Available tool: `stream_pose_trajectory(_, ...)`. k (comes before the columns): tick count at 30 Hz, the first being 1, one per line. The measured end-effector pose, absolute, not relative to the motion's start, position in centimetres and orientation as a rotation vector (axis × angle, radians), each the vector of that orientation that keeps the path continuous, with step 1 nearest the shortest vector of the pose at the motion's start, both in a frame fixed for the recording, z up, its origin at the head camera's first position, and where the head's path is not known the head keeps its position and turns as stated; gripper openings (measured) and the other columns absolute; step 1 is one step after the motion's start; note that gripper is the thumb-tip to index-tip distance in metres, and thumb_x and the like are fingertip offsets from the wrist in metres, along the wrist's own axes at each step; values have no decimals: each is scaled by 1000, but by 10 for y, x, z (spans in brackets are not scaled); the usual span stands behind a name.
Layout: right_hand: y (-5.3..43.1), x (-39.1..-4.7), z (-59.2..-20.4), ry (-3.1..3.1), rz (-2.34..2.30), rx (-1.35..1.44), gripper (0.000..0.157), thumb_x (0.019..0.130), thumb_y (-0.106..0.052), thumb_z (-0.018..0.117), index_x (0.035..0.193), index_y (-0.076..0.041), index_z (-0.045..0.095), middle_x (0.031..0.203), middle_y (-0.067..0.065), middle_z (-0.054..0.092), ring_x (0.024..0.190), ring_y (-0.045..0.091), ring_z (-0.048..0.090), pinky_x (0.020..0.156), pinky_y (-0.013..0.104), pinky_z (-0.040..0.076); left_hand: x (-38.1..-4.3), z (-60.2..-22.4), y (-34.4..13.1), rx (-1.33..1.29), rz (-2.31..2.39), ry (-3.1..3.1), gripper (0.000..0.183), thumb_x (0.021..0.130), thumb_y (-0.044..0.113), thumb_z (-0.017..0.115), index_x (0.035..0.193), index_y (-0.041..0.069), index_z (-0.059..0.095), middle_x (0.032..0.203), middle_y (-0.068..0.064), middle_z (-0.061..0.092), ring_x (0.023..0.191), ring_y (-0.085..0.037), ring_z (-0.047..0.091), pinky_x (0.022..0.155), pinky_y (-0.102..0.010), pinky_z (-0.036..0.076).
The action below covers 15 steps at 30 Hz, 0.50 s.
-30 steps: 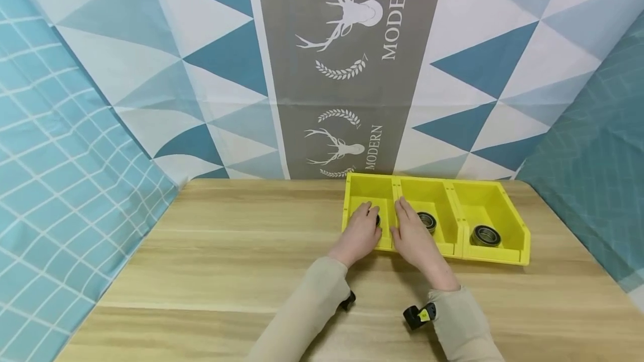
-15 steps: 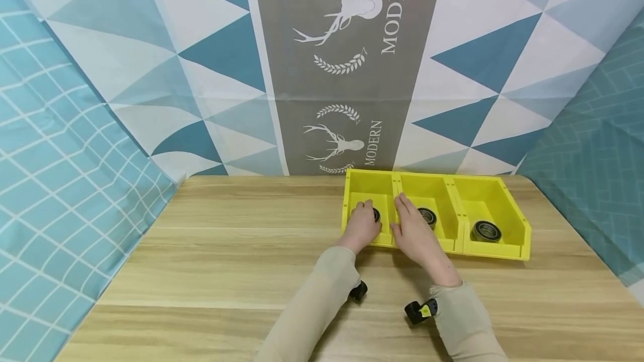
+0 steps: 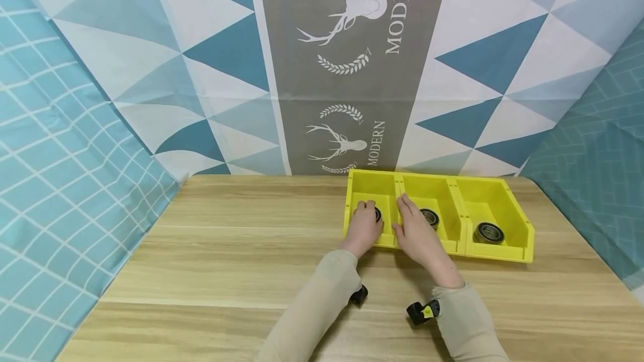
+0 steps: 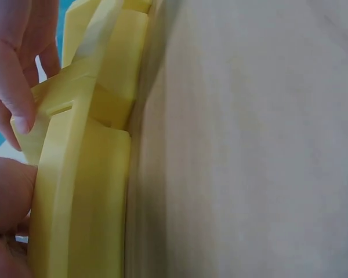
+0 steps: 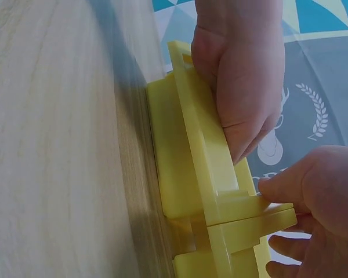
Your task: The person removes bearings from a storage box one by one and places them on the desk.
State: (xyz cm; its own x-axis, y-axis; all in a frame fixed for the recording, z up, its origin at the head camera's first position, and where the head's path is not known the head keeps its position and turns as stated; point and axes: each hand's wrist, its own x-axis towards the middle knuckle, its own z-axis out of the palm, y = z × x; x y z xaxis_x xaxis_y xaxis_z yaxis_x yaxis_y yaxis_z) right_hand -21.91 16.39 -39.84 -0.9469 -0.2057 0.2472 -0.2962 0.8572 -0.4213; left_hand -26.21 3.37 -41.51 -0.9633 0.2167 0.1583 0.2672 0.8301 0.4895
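Three joined yellow bins stand side by side near the back of the table. My left hand reaches into the left bin, its fingers curled over a ball bearing with a dark seal. Only the bearing's right part shows; the hand covers the rest. My right hand holds the divider between the left and middle bins. In the right wrist view, its thumb lies on one side of that divider and the other fingers on the far side. Both wrist views hide the bearing behind bin walls and hands.
A second bearing lies in the middle bin, partly behind my right hand. Another bearing sits near the front of the right bin. The wooden table extends left and forward; a patterned cloth wall rises behind the bins.
My left hand has shifted slightly within the left bin, and more of the bearing shows beside its fingers. The right hand stays at the divider. The head view has tilted a little.
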Motion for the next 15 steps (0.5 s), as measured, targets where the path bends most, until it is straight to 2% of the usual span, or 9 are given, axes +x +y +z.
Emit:
stream_pose_trajectory(9,164,-220,-401,-2835,746,369,58,91,-11,49,138,10,23,146,26,18,128,42,30,96,53,38,-257,-418,34,-404,-821,-2812,46,86,20,63,128,7,48,118,-15,47,100,-25,56,85,-31,49)
stream_pose_trajectory(15,164,-220,-402,-2831,791,374,58,91,-10,50,138,10,23,146,26,17,130,42,28,97,53,36,-254,-417,32,-414,-904,-2760,48,84,20,64,128,7,47,120,-15,45,102,-25,55,87,-32,49)
